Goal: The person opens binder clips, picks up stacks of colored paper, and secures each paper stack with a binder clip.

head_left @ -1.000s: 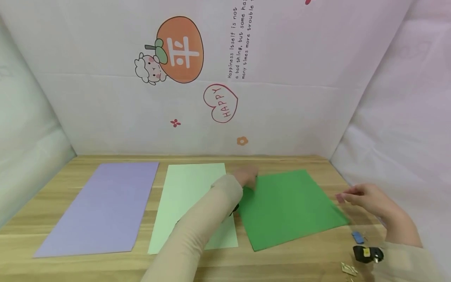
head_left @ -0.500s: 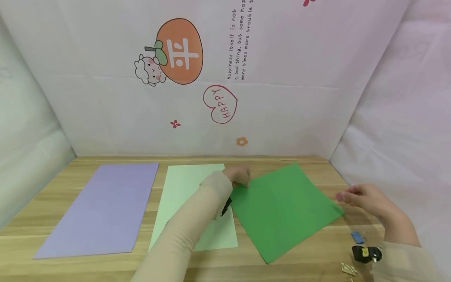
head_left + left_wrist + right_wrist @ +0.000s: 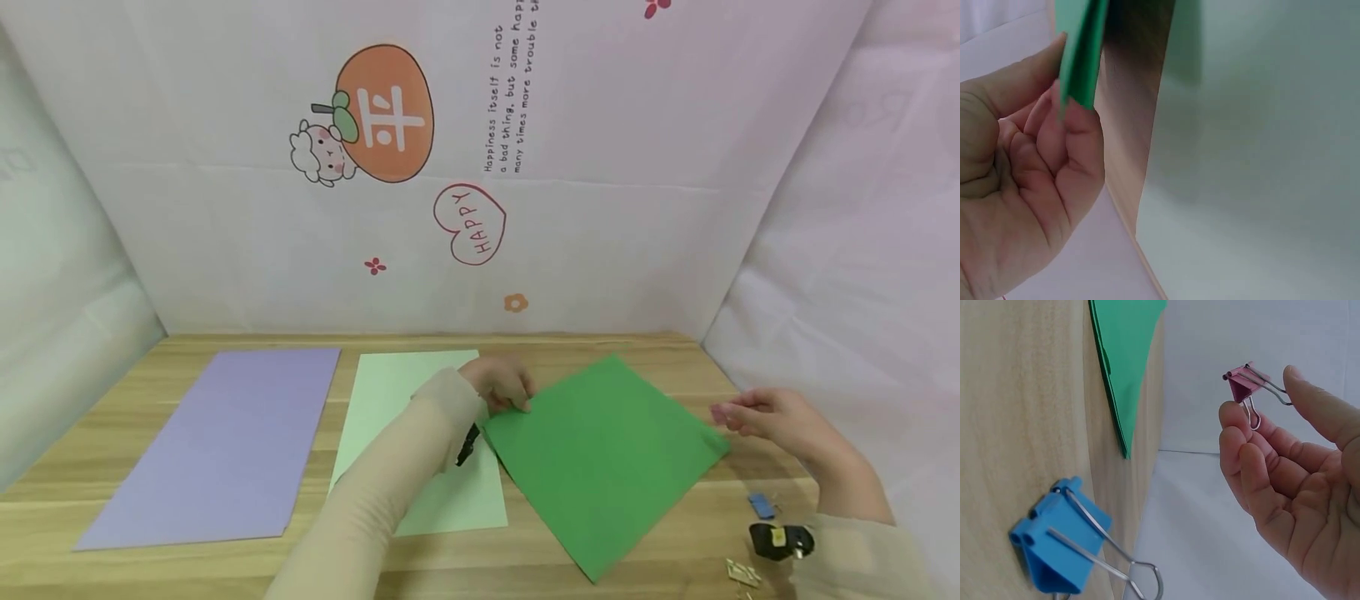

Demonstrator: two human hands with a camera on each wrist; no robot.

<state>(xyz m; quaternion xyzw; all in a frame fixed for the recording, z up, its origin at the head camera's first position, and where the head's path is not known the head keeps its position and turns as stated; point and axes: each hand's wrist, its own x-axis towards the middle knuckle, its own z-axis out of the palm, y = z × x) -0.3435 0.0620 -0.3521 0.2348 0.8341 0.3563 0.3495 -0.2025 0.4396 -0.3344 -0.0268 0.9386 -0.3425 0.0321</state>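
My left hand [image 3: 501,383] pinches the far-left corner of a stack of green paper sheets [image 3: 607,458]. In the left wrist view, thumb and curled fingers hold the green layers [image 3: 1082,69], lifted above the table. My right hand [image 3: 783,425] holds a small pink binder clip [image 3: 1241,384] by its wire handles, between thumb and fingers. It stays just right of the stack's right corner, apart from it. A blue binder clip [image 3: 1072,540] lies on the table below the right hand.
Left of the green stack lies pale green paper [image 3: 457,500], partly under my left forearm. Purple paper [image 3: 210,450] lies farther left. A gold-coloured metal piece [image 3: 742,572] is at the near right. White printed cloth [image 3: 600,250] walls the back and sides of the wooden table [image 3: 525,571].
My left hand has moved left and slightly nearer with its corner. The green stack has turned counter-clockwise, its near corner swinging right and closer. The right hand has barely moved.
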